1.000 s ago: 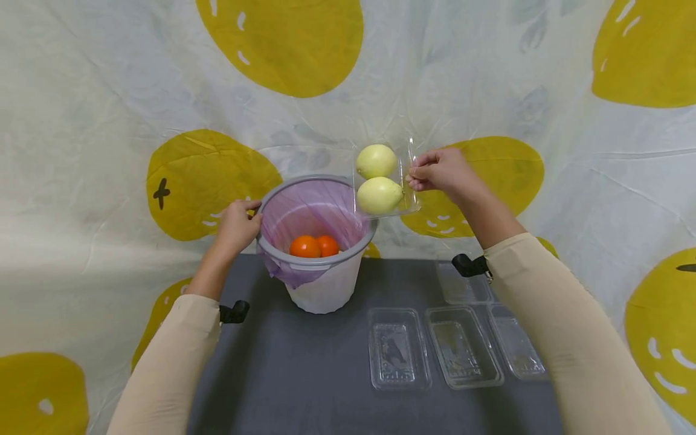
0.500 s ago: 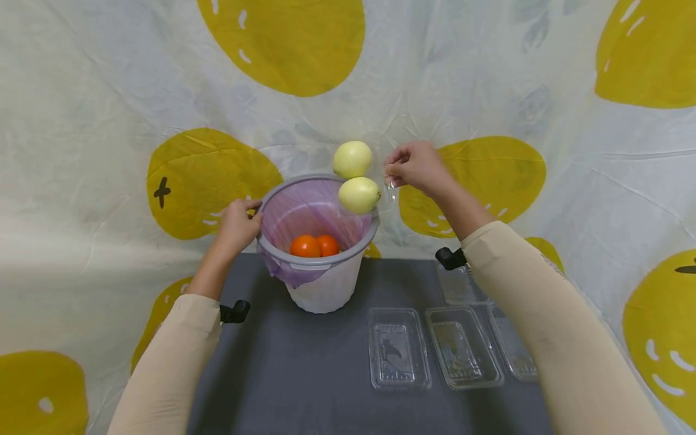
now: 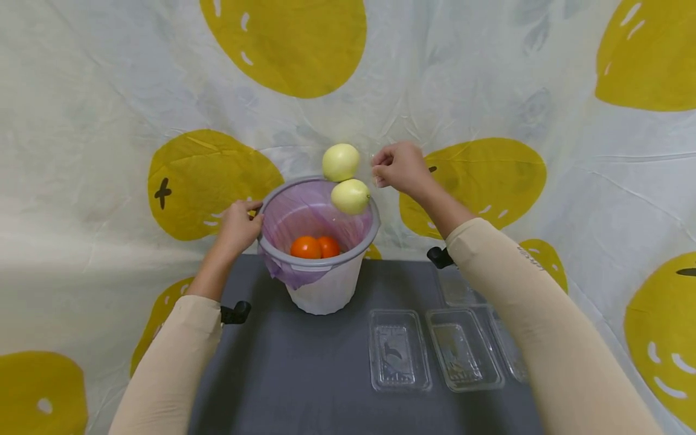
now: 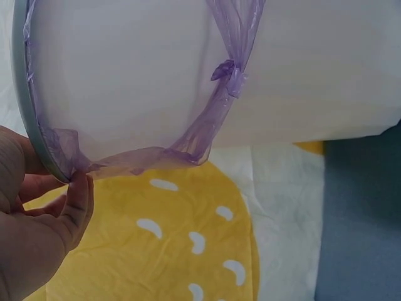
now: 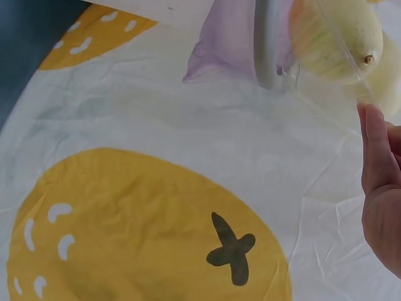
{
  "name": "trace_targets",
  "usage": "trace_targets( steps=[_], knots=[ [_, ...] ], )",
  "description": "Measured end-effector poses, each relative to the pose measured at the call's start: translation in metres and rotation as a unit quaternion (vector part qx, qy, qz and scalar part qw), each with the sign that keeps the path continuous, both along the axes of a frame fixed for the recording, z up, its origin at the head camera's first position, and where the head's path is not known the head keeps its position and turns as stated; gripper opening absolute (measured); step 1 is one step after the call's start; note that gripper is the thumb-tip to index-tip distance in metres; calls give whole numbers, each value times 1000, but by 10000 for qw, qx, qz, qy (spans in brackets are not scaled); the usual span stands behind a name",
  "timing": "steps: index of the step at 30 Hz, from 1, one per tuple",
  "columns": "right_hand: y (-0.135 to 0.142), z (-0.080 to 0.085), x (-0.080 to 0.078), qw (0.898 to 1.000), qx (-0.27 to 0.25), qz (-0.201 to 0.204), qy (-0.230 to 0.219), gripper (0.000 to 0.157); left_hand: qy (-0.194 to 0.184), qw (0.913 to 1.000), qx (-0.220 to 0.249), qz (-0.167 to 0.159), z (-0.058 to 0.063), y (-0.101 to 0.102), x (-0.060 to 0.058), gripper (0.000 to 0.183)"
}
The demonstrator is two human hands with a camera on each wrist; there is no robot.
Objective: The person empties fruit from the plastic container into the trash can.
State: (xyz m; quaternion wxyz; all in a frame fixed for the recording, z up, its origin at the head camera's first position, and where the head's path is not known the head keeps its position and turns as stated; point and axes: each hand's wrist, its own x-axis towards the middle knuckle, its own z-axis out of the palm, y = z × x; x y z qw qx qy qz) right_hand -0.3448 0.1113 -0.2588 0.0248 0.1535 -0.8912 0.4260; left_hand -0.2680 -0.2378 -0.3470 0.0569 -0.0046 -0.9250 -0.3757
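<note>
My left hand [image 3: 237, 225] grips the grey rim of a white bin [image 3: 326, 293] at its left side. In the left wrist view, the thumb and fingers [image 4: 76, 200] pinch the rim over a purple plastic bag [image 4: 144, 160] that lines the bin. My right hand [image 3: 401, 168] pinches the edge of a clear plastic tray [image 5: 364, 88], tilted over the bin's right side. Two pale yellow lemons, an upper lemon [image 3: 341, 162] and a lower lemon [image 3: 350, 196], lie in the tray. Down inside the bin sit two orange-red round fruits [image 3: 306, 247].
Several clear plastic trays [image 3: 426, 356] lie on the dark grey table [image 3: 304, 374], right of the bin. One tray at the right is partly hidden by my right sleeve [image 3: 544, 338]. A cloth printed with yellow fruit [image 3: 212, 181] hangs behind the table.
My right hand has moved left with the tray, bringing the lemons from the bin's right edge to above its opening. The left hand stays on the rim.
</note>
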Motion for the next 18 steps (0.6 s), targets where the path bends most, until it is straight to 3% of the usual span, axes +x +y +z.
trace_targets(
  steps=[6, 18],
  knots=[
    [-9, -3, 2, 9964, 280, 123, 789, 9, 22, 10000, 35, 20, 0, 1, 0, 43],
    [-18, -16, -5, 9845, 321, -101, 1721, 15, 12, 9999, 121, -24, 0, 1, 1, 43]
  ],
)
